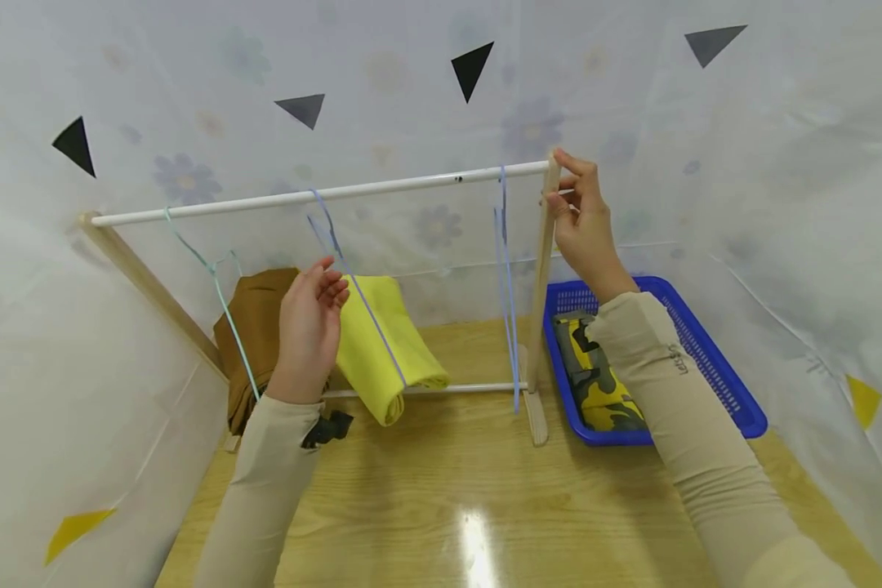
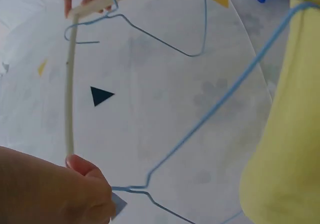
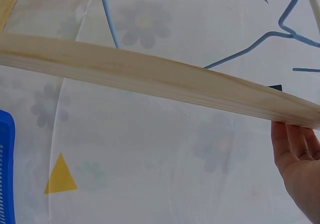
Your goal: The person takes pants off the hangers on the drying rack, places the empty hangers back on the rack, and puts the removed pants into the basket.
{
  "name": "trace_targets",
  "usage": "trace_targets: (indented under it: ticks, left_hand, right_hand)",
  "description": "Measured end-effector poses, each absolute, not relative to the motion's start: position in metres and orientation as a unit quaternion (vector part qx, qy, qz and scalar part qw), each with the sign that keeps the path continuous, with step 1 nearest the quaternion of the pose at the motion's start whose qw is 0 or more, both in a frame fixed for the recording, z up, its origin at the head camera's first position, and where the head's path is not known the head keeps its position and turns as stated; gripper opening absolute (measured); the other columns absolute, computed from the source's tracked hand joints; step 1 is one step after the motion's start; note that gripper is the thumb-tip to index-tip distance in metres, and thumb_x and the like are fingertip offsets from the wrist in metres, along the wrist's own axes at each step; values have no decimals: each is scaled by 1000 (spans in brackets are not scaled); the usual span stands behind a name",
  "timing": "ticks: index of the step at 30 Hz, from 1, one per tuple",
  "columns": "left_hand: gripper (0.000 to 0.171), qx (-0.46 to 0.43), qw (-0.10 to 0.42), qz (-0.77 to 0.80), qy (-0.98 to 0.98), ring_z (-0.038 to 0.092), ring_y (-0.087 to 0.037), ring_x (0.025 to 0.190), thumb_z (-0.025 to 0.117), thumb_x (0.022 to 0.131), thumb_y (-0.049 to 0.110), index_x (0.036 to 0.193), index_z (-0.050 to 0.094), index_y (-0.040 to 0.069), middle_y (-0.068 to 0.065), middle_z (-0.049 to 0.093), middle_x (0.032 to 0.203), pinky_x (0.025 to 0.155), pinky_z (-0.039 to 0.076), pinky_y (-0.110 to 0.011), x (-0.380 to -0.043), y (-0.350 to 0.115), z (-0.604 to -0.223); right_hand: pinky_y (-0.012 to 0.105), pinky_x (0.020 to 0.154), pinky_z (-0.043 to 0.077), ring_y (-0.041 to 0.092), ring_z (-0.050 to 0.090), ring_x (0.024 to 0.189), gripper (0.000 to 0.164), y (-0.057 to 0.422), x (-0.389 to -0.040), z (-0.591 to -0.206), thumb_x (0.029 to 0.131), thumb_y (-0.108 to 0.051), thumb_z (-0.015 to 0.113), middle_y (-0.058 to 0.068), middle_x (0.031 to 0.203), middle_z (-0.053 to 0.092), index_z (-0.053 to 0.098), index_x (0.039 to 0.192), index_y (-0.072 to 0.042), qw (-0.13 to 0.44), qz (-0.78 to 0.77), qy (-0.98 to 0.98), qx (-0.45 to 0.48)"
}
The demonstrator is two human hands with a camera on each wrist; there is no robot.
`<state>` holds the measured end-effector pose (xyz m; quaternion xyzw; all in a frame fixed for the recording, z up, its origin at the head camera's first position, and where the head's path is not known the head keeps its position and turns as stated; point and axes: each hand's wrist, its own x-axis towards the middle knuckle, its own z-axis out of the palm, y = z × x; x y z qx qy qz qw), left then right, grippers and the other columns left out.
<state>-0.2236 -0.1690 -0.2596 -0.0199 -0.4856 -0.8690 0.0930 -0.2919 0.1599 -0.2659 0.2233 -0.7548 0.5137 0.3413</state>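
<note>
A small clothes rack with a white top rod (image 1: 412, 187) stands before me. My right hand (image 1: 584, 224) grips the top of its right wooden post (image 1: 546, 269), the fingertips against the wood in the right wrist view. My left hand (image 1: 310, 327), fingers loosely bent, is raised beside a blue wire hanger (image 1: 371, 314). That hanger hangs from the rod with a folded yellow cloth (image 1: 389, 343) draped over it. In the left wrist view the left hand (image 2: 90, 194) overlaps the hanger's neck. Another blue hanger (image 1: 509, 286) hangs bare near the right post.
A light green hanger (image 1: 235, 335) hangs at the rod's left end, by a brown cloth (image 1: 253, 327). Right of the rack, a blue basket (image 1: 706, 371) holds folded camouflage cloth (image 1: 595, 392). The rack stands on a wooden table (image 1: 426, 490), with white patterned sheeting around it.
</note>
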Motion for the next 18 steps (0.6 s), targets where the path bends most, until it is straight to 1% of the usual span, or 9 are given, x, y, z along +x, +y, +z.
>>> trace_targets:
  ticks: [3, 5, 9, 13, 15, 17, 18]
  left_hand:
    - [27, 16, 125, -849, -513, 45, -13, 85, 37, 105, 14, 129, 41, 3, -4, 45, 95, 78, 41, -19, -240, -176, -263]
    - [34, 44, 123, -837, -532, 44, -12, 86, 37, 105, 16, 136, 35, 3, -3, 43, 98, 79, 39, -19, -251, -178, -265]
    - [42, 90, 72, -844, -523, 43, -13, 91, 38, 105, 21, 145, 28, 9, -3, 40, 106, 81, 39, -19, -272, -178, -268]
    - [45, 102, 5, -891, -442, 43, -18, 109, 39, 105, 24, 147, 23, 20, -4, 37, 119, 85, 41, -21, -288, -176, -271]
    - [45, 95, -20, -916, -390, 44, -20, 114, 40, 104, 26, 145, 22, 25, -5, 39, 122, 84, 44, -23, -293, -175, -272]
    - [40, 72, -35, -930, -358, 49, -21, 107, 39, 104, 27, 141, 24, 27, -6, 44, 117, 79, 46, -26, -295, -175, -274]
    - [35, 61, -36, -935, -348, 51, -19, 98, 39, 104, 28, 137, 28, 26, -6, 48, 112, 74, 46, -26, -296, -175, -275]
  right_hand:
    - [26, 79, 47, 14, 54, 91, 46, 162, -292, -264, 101, -15, 43, 13, 110, 52, 31, 145, -18, 344, 513, -755, 221]
    - [27, 80, 47, 14, 54, 92, 46, 163, -292, -264, 101, -16, 43, 13, 110, 52, 31, 145, -19, 347, 512, -754, 223]
    - [29, 82, 48, 14, 55, 92, 46, 166, -290, -264, 101, -15, 42, 11, 109, 52, 32, 145, -20, 348, 512, -754, 221]
    - [27, 81, 48, 17, 55, 92, 45, 168, -288, -265, 101, -15, 43, 10, 109, 53, 32, 145, -19, 352, 514, -748, 230]
    - [26, 81, 48, 19, 56, 91, 45, 167, -287, -265, 101, -15, 43, 9, 108, 53, 33, 145, -19, 355, 515, -744, 236]
    - [27, 80, 48, 21, 56, 91, 45, 165, -287, -265, 101, -15, 44, 9, 108, 54, 33, 144, -18, 355, 520, -738, 242]
    - [27, 81, 48, 22, 56, 91, 45, 165, -287, -265, 100, -15, 44, 9, 107, 54, 34, 144, -18, 354, 522, -737, 243]
